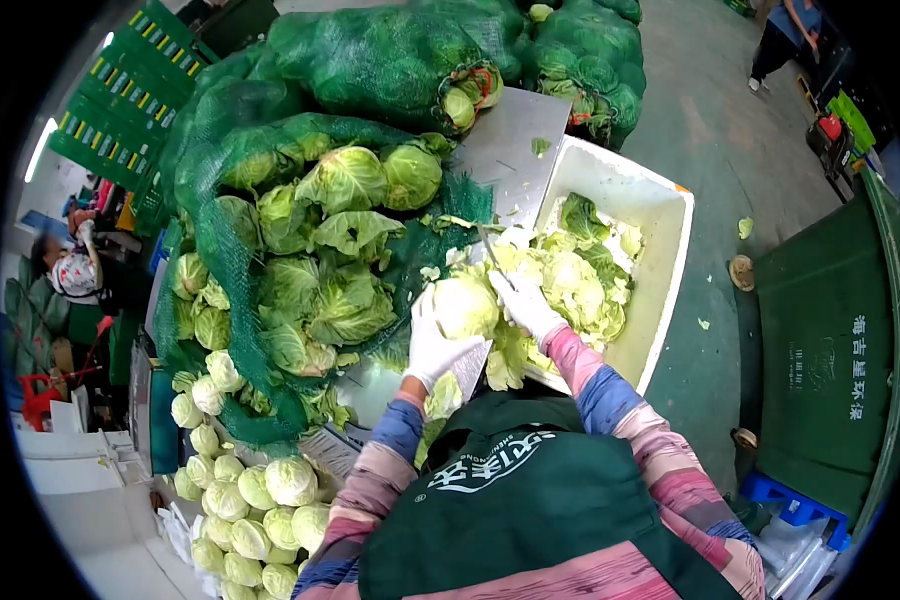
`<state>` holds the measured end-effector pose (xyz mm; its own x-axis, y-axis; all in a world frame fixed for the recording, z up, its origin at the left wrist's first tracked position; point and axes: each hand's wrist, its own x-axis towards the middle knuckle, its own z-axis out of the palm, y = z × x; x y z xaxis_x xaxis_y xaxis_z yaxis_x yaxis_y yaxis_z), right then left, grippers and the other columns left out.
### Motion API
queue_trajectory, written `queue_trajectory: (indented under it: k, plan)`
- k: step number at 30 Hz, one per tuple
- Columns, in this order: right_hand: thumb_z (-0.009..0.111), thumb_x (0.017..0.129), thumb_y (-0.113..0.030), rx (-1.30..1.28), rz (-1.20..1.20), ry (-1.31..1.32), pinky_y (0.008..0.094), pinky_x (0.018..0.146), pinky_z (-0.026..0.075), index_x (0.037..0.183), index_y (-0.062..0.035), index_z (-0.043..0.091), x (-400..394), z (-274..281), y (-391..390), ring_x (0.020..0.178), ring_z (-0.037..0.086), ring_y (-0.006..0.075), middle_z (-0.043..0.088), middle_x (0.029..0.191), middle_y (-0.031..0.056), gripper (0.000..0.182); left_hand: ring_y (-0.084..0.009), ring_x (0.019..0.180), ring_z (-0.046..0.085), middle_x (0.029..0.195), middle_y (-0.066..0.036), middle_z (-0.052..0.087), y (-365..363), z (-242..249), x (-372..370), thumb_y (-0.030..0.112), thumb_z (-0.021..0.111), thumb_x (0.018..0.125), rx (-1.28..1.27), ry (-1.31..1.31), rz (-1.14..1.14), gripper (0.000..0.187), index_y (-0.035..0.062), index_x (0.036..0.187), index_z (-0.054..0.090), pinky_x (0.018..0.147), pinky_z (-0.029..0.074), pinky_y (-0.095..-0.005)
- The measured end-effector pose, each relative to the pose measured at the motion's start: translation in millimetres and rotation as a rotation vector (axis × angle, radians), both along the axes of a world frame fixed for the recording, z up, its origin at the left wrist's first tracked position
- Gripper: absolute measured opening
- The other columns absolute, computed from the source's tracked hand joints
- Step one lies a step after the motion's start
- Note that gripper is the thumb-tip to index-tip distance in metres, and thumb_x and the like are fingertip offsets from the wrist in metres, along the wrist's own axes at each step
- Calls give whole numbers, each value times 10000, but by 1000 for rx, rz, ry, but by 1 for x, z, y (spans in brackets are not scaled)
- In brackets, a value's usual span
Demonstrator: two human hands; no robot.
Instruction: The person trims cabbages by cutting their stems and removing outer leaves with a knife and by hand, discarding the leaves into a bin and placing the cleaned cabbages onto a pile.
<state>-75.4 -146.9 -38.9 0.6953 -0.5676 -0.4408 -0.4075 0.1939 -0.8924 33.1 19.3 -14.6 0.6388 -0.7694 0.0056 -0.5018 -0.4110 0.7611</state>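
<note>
- Left hand (432,345) in a white glove is cupped around a pale cabbage head (464,306), gripping it from the near side, right over the edge of the white tub (660,215).
- Right hand (525,305), also gloved, is closed on a knife (494,262) with the blade up against the top of that same head. Looks like mid-trim to me.
- The tub is already partly filled with loose outer leaves (580,280), so a fair bit of trimming looks done.
- Down at the lower left there's a pile of clean trimmed heads (255,510), which I'd count as the finished ones.
- Still plenty to go though: the open green net sack (225,250) on the tabletop is full of untrimmed cabbages (345,180), plus more sacks (370,60) behind it, not opened as far as I can tell.
</note>
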Motion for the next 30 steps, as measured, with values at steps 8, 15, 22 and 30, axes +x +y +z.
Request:
queue_trajectory:
  k: [8,15,22,30]
  plan:
    - [458,948,-475,-848,354,194,464,625,501,1440,-45,327,-11,37,26,673,632,404,643,722,231,667,-432,1246,359,1350,-267,323,-19,-1,-9,333,866,517,88,-125,29,1121,-17,1400,272,1067,337,-439]
    - [441,958,-473,-779,358,216,481,639,498,1418,-89,398,-7,30,14,682,633,410,643,758,254,601,-430,1272,336,1385,-243,323,-25,7,-28,296,857,547,121,-149,46,1085,0,1404,262,1073,319,-463]
    - [475,988,-380,-319,-43,292,306,425,417,1302,-159,578,-35,-6,-53,483,532,136,614,657,38,398,-400,1274,350,1391,-227,296,-2,-6,-21,215,882,537,-22,-105,55,1104,18,1416,243,1083,323,-437]
    - [603,913,-404,-377,-38,63,286,623,532,1525,-143,120,-36,1,-25,599,588,160,650,1029,133,822,-264,1213,471,1356,-205,348,10,-49,7,214,900,601,-257,351,183,1119,-59,1414,181,1011,423,-341]
